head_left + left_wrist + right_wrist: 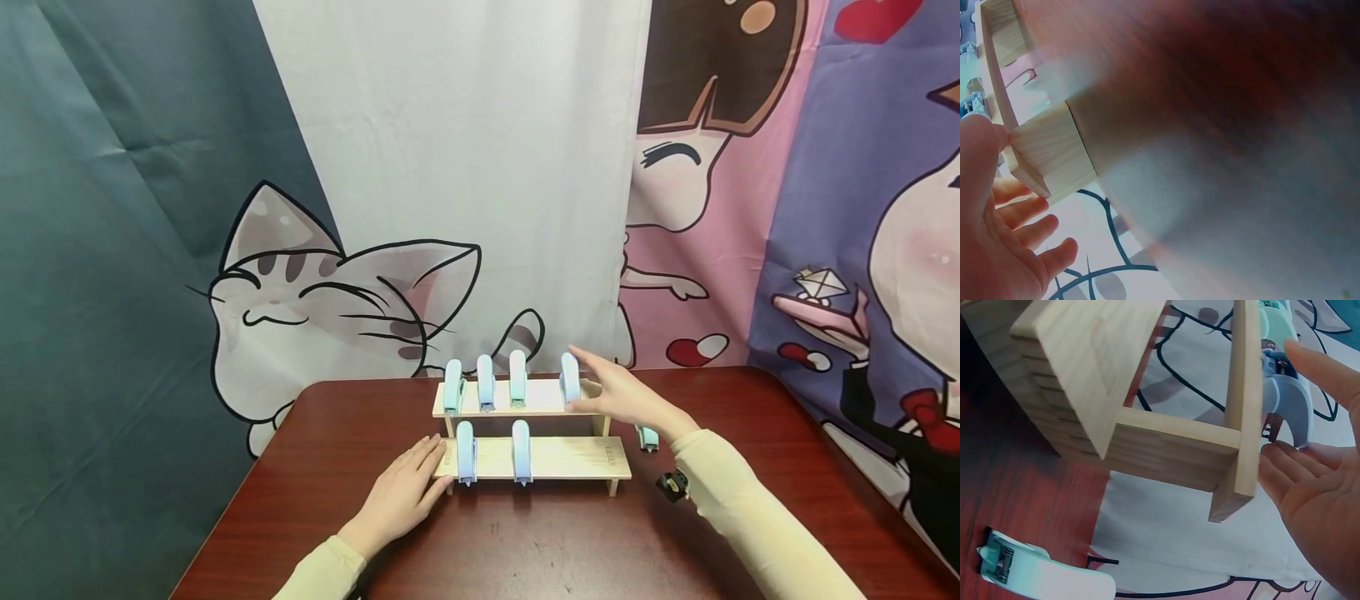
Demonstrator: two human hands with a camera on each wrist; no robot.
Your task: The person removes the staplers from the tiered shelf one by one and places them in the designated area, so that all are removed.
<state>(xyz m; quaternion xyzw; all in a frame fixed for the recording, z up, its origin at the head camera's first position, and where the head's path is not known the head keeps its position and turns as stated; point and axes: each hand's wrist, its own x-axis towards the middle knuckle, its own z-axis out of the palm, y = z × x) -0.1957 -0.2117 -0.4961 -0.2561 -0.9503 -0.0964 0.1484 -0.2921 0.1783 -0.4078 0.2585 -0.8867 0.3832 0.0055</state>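
A two-tier wooden rack [570, 458] [1054, 147] [1175, 440] bears light blue and mint staplers. At the right end of the upper tier, my right hand [626, 398] [1322, 494] holds a light blue stapler [570, 379] [1294, 403] between thumb and fingers, at its near and far ends. My left hand [401, 492] [1004, 231] rests against the left end of the lower tier, fingers loosely spread and thumb at the front edge. Beside that hand stands a blue stapler [466, 450]; another blue stapler [521, 450] is near the lower tier's middle.
Three more staplers stand on the upper tier: a mint one [453, 387] at the left, a blue one [486, 383] and another mint one [517, 379]. A mint stapler [647, 438] [1054, 572] lies on the brown table [540, 550] right of the rack. Printed curtains hang behind.
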